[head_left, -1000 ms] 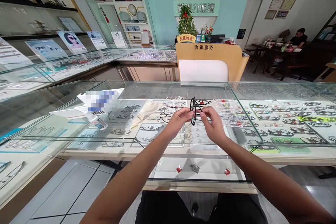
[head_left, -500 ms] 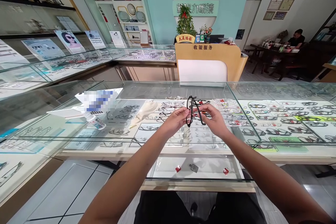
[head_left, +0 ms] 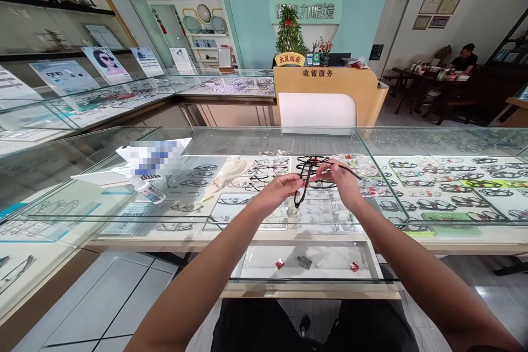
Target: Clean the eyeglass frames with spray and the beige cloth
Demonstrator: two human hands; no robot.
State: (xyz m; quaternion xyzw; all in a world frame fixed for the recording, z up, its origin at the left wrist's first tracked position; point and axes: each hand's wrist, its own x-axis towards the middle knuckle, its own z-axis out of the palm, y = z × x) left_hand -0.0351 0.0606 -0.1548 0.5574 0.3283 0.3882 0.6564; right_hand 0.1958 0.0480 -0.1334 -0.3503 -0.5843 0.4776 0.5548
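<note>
Head view shows the left hand (head_left: 284, 185) and the right hand (head_left: 345, 182) sharing one pair of dark glasses (head_left: 302, 196), held up over the glass table (head_left: 165, 244). Left grip: thumb and fingers pinched on the glasses near their middle. Right grip: fingers closed lightly on a temple (head_left: 350, 170), which runs out past the hand to the right. Whether the downward piece is the rim seen edge-on or the other temple, I cannot tell.

As I judge it, the step in hand is handling the glasses by their temples, the left hand steadying while the right works one side. Any further turn calls for a firm left pinch and a gentle pull along the hinge's own path, so the temple isn't twisted. Setting them down would call for care over the glass.

Other frames (head_left: 436, 205) lie beneath the glass. Nearer the body, a white tray (head_left: 264, 271) carries a grey tag (head_left: 304, 262) between two red tabs (head_left: 354, 267), well apart from both hands.
</note>
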